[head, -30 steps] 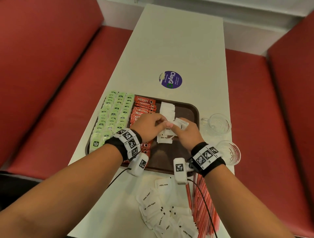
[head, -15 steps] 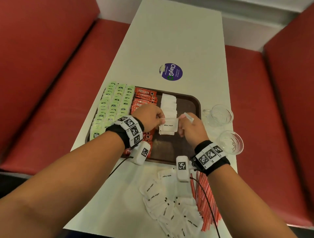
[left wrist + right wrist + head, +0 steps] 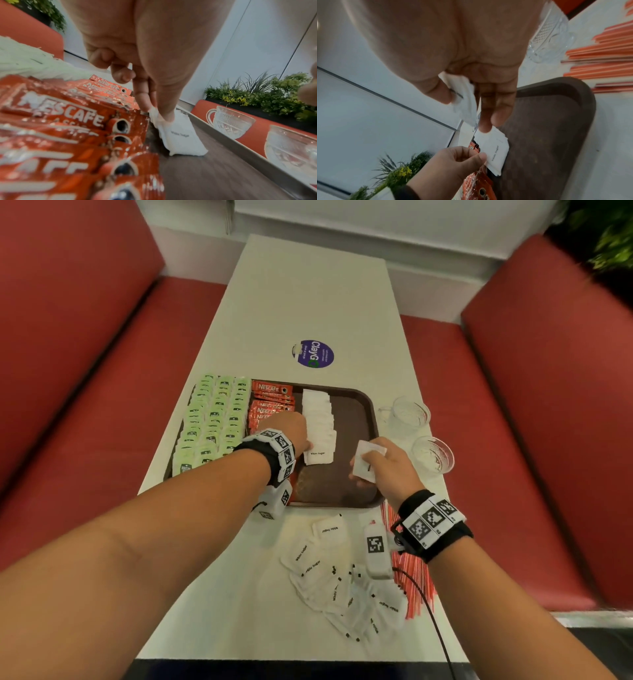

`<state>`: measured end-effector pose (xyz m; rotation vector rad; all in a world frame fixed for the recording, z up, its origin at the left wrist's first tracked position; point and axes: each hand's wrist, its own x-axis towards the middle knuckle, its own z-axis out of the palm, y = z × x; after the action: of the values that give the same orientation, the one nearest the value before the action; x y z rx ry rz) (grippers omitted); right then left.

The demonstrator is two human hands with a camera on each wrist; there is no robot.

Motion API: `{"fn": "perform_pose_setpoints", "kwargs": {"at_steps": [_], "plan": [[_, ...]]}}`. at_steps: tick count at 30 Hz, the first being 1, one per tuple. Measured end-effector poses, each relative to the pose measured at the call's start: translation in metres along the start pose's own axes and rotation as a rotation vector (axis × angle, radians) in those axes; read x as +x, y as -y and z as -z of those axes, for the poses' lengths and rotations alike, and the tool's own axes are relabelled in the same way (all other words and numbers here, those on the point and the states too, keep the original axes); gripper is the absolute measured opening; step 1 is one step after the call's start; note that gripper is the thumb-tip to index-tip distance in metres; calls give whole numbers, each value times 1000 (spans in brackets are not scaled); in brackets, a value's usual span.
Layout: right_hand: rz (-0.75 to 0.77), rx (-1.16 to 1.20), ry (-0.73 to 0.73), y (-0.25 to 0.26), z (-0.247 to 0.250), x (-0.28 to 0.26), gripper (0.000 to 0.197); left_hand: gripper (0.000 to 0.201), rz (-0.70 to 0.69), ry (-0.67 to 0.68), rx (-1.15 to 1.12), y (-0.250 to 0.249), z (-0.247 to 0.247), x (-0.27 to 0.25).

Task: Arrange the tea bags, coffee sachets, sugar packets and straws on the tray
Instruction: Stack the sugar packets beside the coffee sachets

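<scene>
Both hands at the sugar column, brown tray [image 3: 371, 419].
Left hand [image 3: 294, 428] pinches nearest white sugar packet [image 3: 319, 455] in the column, beside coffee sachets [image 3: 270, 405] and green tea bags [image 3: 212, 422]. Right hand [image 3: 387, 462] grips loose packets [image 3: 363, 460] above the tray. Spare sugar packets [image 3: 342, 583] and red straws [image 3: 412, 587] lie on the table [image 3: 308, 302].
</scene>
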<state>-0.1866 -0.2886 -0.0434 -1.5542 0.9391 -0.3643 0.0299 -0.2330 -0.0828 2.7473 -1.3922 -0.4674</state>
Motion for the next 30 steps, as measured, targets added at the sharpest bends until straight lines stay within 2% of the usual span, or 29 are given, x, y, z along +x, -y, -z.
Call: {"fn": "perform_pose_setpoints", "kwargs": {"at_steps": [3, 5, 8, 14, 17, 22, 23, 26, 28, 30], "plan": [[125, -181, -56, 0, 0, -7, 8, 34, -38, -58, 39, 1, -1, -9], [188, -189, -76, 0, 1, -14, 9, 33, -94, -21, 105, 0, -2, -16], [205, -216, -81, 0, 1, -22, 8, 32, -140, 16, 197, -4, -9, -25], [196, -220, -83, -2, 9, -33, 7, 35, -120, 2, 210, -16, -6, -40], [186, -206, -85, 0, 8, -34, 5, 33, -156, -90, 85, -15, 6, -51], [210, -300, -66, 2, -3, -30, 9, 52, -302, -155, -452, -18, 31, -87], [216, -296, -63, 2, -6, -29, 10, 51, -341, -141, -486, -19, 33, -96], [227, -226, -38, 3, -14, -25, 6, 29, -403, -89, -440, -18, 35, -110], [213, -194, -4, 0, -18, -22, 5, 18, -386, -100, -397, -14, 30, -109], [195, -225, 22, -6, -20, -17, 13, 15, -336, -124, -378, -9, 24, -105]]}}
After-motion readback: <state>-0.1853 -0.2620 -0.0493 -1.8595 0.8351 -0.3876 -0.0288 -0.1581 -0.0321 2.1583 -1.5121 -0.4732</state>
